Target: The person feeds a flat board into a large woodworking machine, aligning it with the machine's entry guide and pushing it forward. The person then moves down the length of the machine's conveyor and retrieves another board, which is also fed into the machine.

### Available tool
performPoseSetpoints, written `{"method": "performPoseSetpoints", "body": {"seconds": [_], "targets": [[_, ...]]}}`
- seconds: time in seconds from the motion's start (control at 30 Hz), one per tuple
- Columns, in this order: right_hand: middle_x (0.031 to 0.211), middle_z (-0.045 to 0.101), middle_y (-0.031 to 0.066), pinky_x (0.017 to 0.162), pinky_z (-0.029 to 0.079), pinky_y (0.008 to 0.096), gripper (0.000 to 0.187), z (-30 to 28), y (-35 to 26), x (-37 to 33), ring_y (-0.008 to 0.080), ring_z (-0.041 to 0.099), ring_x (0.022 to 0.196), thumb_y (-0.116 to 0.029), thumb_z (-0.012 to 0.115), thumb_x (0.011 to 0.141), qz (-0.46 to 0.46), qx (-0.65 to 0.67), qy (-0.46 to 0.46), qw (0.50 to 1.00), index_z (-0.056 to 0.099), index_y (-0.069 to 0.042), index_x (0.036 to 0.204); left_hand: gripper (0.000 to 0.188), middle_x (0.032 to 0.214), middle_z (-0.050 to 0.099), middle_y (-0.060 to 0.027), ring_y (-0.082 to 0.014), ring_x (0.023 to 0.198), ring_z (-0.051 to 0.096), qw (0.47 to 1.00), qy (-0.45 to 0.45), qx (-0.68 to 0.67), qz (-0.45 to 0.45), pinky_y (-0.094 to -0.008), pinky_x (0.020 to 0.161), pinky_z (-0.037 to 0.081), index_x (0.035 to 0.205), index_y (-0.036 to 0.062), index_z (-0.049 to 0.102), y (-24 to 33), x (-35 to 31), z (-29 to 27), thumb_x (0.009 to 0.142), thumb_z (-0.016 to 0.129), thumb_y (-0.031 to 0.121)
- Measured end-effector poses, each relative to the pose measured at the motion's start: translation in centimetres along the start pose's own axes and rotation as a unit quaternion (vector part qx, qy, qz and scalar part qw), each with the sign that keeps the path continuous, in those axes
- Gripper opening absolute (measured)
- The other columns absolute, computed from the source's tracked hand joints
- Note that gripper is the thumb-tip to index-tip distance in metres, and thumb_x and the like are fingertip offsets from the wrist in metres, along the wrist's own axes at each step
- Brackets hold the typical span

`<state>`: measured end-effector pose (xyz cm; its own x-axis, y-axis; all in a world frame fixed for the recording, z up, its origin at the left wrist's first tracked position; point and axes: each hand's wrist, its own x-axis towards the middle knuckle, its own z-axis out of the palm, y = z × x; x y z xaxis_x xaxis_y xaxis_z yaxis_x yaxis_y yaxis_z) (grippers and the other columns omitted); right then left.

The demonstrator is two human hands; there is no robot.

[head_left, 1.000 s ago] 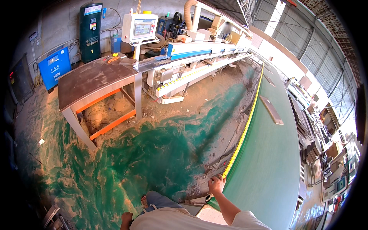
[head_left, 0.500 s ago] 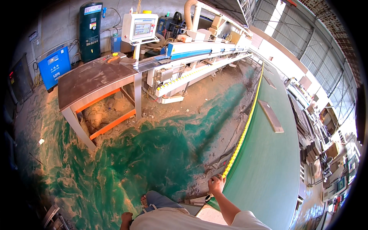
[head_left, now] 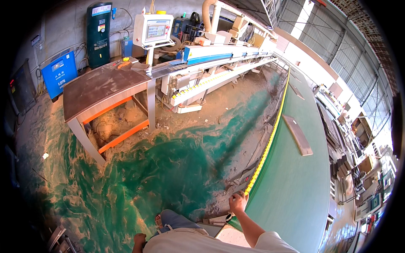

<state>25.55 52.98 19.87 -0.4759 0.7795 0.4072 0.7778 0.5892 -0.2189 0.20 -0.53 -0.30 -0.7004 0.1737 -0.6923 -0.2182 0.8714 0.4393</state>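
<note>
My right hand (head_left: pixel 238 203) is at the near end of the yellow-marked rail (head_left: pixel 262 162) along the left edge of the green conveyor belt (head_left: pixel 291 189). Its fingers are curled over the rail's end. On the belt, in front of that hand and apart from it, lies a narrow brown board (head_left: pixel 298 135). Farther along the belt is a smaller board (head_left: pixel 297 90). My left hand (head_left: pixel 139 239) hangs low beside my body, near my leg; its fingers are too hidden to make out, and no object shows in it.
A brown-topped table (head_left: pixel 101 92) with orange rails stands at left, joined to a long white and blue machine (head_left: pixel 211 59) with a screen panel (head_left: pixel 153 30). A blue cabinet (head_left: pixel 60 74) and dark tank (head_left: pixel 98 36) stand behind. Stacked boards (head_left: pixel 344 166) are right of the belt.
The narrow brown board has slid nearer to me along the belt, and the farther board has shifted slightly the same way. Both my hands have stayed in place.
</note>
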Motion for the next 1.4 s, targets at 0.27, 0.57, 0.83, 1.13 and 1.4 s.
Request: {"method": "performPoseSetpoints", "body": {"seconds": [0.27, 0.57, 0.83, 1.13, 1.4], "targets": [[0.092, 0.073, 0.0051, 0.112, 0.030, 0.0529, 0.012, -0.3, -0.2, 0.3, 0.0268, 0.057, 0.118, -0.020, 0.067, 0.076, -0.004, -0.003, -0.018, 1.000, 0.074, -0.011, 0.076, 0.029, 0.091, 0.071, -0.0185, -0.0389, 0.087, 0.066, 0.979, -0.009, 0.114, 0.171, -0.0488, 0.081, 0.052, 0.079, 0.0044, 0.072, -2.2, 1.7, 0.7, 0.077, 0.061, 0.031], [0.097, 0.073, 0.0127, 0.116, 0.024, 0.0581, 0.018, 0.0, -0.2, 0.2, 0.0298, 0.055, 0.124, -0.024, 0.065, 0.078, 0.025, 0.023, -0.024, 0.999, 0.076, -0.010, 0.080, 0.030, 0.091, 0.071, -0.0170, -0.0398, 0.087, 0.066, 0.991, -0.022, 0.073, 0.112, -0.0504, 0.080, 0.052, 0.081, 0.0062, 0.073, -1.8, 1.1, 1.1, 0.077, 0.059, 0.032], [0.100, 0.072, 0.0112, 0.115, 0.027, 0.0545, 0.013, 0.4, -0.6, 0.5, 0.0278, 0.056, 0.121, -0.021, 0.067, 0.076, 0.014, -0.006, -0.009, 1.000, 0.076, -0.011, 0.077, 0.023, 0.089, 0.071, -0.0153, -0.0323, 0.079, 0.069, 0.887, -0.071, 0.323, 0.321, -0.0454, 0.067, 0.053, 0.093, 0.0071, 0.075, -2.3, 1.6, 0.6, 0.083, 0.063, 0.024], [0.094, 0.073, 0.0098, 0.117, 0.025, 0.0565, 0.015, -1.5, -1.3, 1.3, 0.0277, 0.054, 0.126, -0.020, 0.065, 0.077, 0.039, -0.012, -0.056, 0.998, 0.076, -0.009, 0.080, 0.034, 0.099, 0.071, -0.0140, -0.0296, 0.089, 0.067, 0.988, -0.144, -0.028, 0.055, -0.0413, 0.077, 0.051, 0.110, 0.0099, 0.074, 6.3, 4.4, -1.3, 0.091, 0.056, 0.031], [0.142, 0.050, 0.0180, 0.115, 0.032, 0.0516, 0.057, -4.1, -3.1, 2.6, 0.0410, 0.041, 0.136, -0.012, 0.066, 0.076, 0.166, 0.024, 0.033, 0.985, 0.055, -0.003, 0.131, 0.027, 0.085, 0.070, -0.0119, -0.0259, 0.073, 0.066, 0.980, -0.185, -0.024, 0.066, -0.0392, 0.061, 0.050, 0.107, 0.0064, 0.073, 14.7, 14.2, -9.3, 0.088, 0.063, 0.023]]}}
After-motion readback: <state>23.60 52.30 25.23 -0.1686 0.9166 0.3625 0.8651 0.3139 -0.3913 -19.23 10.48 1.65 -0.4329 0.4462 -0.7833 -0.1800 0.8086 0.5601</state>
